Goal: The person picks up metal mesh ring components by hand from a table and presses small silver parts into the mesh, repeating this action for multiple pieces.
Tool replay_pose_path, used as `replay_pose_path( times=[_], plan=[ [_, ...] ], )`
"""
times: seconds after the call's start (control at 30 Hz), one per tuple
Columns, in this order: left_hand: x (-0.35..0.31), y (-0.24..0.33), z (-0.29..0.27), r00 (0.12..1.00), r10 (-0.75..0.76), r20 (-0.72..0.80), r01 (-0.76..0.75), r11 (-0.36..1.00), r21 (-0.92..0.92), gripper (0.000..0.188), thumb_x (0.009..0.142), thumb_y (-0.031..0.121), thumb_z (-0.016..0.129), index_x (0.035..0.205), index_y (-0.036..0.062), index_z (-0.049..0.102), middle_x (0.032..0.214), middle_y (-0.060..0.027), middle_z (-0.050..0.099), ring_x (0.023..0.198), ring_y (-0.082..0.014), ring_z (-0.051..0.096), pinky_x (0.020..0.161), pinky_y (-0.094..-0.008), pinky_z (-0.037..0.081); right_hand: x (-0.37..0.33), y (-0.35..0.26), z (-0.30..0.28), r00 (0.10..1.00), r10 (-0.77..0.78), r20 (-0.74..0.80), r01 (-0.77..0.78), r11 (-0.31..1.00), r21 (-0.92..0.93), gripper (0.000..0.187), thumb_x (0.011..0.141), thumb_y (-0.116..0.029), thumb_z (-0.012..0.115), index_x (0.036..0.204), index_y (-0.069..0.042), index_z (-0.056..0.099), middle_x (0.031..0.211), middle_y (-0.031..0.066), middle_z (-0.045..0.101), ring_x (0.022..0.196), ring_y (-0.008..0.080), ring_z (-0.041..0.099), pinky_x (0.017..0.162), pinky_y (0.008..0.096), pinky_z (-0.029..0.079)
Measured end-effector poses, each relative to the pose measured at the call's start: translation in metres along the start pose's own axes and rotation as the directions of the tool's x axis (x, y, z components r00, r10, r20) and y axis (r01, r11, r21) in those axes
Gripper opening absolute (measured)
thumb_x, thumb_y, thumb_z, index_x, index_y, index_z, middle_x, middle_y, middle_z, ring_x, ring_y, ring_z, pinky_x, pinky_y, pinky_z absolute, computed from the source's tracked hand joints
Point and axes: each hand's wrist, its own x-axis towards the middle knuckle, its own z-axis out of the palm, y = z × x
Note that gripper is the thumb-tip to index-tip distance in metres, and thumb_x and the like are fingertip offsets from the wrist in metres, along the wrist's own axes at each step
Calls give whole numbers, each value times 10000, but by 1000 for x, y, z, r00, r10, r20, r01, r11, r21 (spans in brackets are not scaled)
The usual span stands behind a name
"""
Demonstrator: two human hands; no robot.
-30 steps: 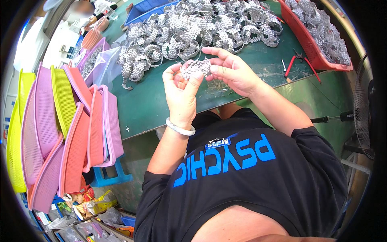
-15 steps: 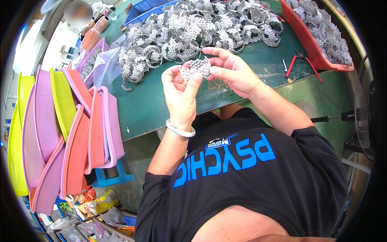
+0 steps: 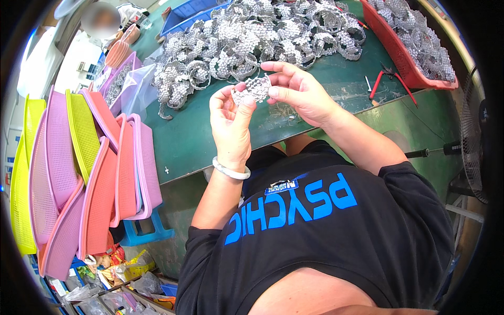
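Note:
A silver honeycomb-patterned metal cuff [image 3: 256, 90] is held up over the near edge of the green worktable [image 3: 184, 142]. My left hand [image 3: 231, 123] grips its left end, the thumb lying across the front. On the other side, my right hand [image 3: 303, 97] pinches the right end between thumb and fingers. Just beyond my hands spreads a big heap of similar silver cuffs [image 3: 236, 44], many of them curled into rings. The fingertips behind the held cuff are partly hidden.
Red-handled pliers [image 3: 375, 85] lie on the table at right, below a red basket [image 3: 391, 58] of silver cuffs. A blue crate [image 3: 173, 22] stands behind the heap. Nested plastic baskets [image 3: 100, 210] crowd the left. A fan [image 3: 470, 142] is at far right.
Both hands have shifted very slightly left with the cuff, which appears turned a little. Their grip on it is otherwise the same.

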Motion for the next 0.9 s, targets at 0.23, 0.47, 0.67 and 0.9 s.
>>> replay_pose_path(
  times=[0.23, 0.47, 0.67, 0.9],
  plan=[
    [2, 2, -10, 995, -87, -49, 85, 996, -33, 287, 861, 177, 563, 1101, 35, 491, 1067, -68, 544, 919, -151, 526, 789, -339, 455, -1, -4, 5, 998, -2, -56, 3, 1000, 12, 478, 781, -43, 624, 1216, -17, 425, 1028, 87, 523, 916, 124, 523, 810, 255, 444],
    [4, 3, -22, 987, -159, 34, 162, 954, -252, 333, 875, 195, 543, 1147, 12, 482, 1053, -72, 551, 919, -148, 538, 787, -327, 459, -2, -8, 10, 998, -66, -11, 65, 995, -81, 499, 809, -61, 586, 1264, -20, 385, 1080, 97, 516, 965, 155, 521, 826, 276, 443],
    [7, 1, -29, 977, -197, 77, 212, 910, -355, 361, 914, 247, 454, 1191, 17, 442, 1077, -99, 550, 970, -196, 528, 825, -362, 446, -4, -9, 14, 994, -105, 19, 106, 991, -82, 496, 805, -59, 581, 1260, -16, 388, 1102, 106, 518, 990, 165, 518, 843, 282, 439],
    [11, -4, -42, 927, -290, 238, 375, 712, -593, 411, 922, 336, 359, 1166, 21, 463, 1114, -125, 546, 982, -257, 524, 847, -404, 416, -10, -9, 20, 989, -104, 104, 119, 982, -147, 441, 809, -77, 581, 1220, -5, 437, 1147, 99, 531, 1041, 166, 505, 882, 300, 420]
  ],
)
